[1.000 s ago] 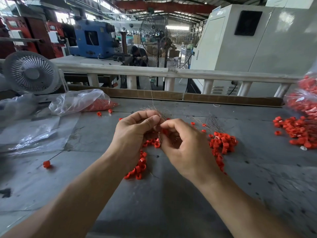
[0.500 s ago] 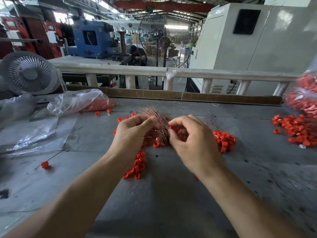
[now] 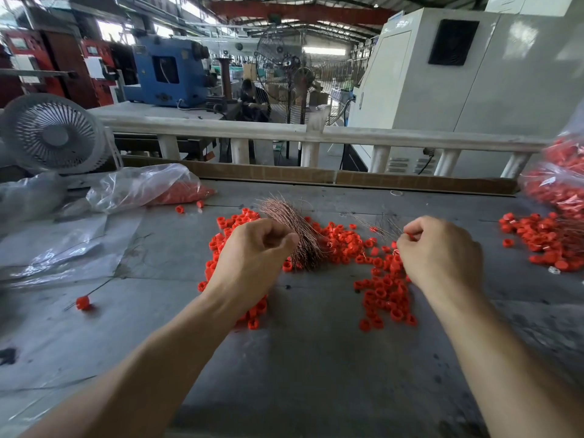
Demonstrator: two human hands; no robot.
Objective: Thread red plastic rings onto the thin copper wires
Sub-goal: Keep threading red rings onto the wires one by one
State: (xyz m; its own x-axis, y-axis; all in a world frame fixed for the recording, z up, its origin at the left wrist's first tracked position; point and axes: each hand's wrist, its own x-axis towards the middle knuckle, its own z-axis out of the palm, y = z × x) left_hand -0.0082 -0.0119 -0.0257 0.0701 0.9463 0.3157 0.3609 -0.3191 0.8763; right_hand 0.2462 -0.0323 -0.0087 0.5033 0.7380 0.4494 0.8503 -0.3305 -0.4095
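A bundle of thin copper wires (image 3: 294, 229) lies on the grey table among a spread of small red plastic rings (image 3: 344, 245). My left hand (image 3: 252, 257) sits just left of the bundle with curled fingers, thumb near the wires; whether it pinches a wire is unclear. To the right, my right hand (image 3: 439, 251) pinches a red ring (image 3: 409, 236) on a thin wire between thumb and forefinger, above more rings (image 3: 385, 295). A few loose wires (image 3: 376, 227) fan out left of that hand.
A clear bag with red rings (image 3: 148, 189) lies at the back left beside a white fan (image 3: 52, 134). Another heap of rings (image 3: 546, 240) and a full bag (image 3: 562, 181) sit at the right. One ring on a wire (image 3: 82, 302) lies at the left. A white railing (image 3: 316, 132) runs behind.
My hands have drawn apart. The right hand moved to the right with a ring on a wire, away from the copper bundle, which now lies uncovered beside the left hand.
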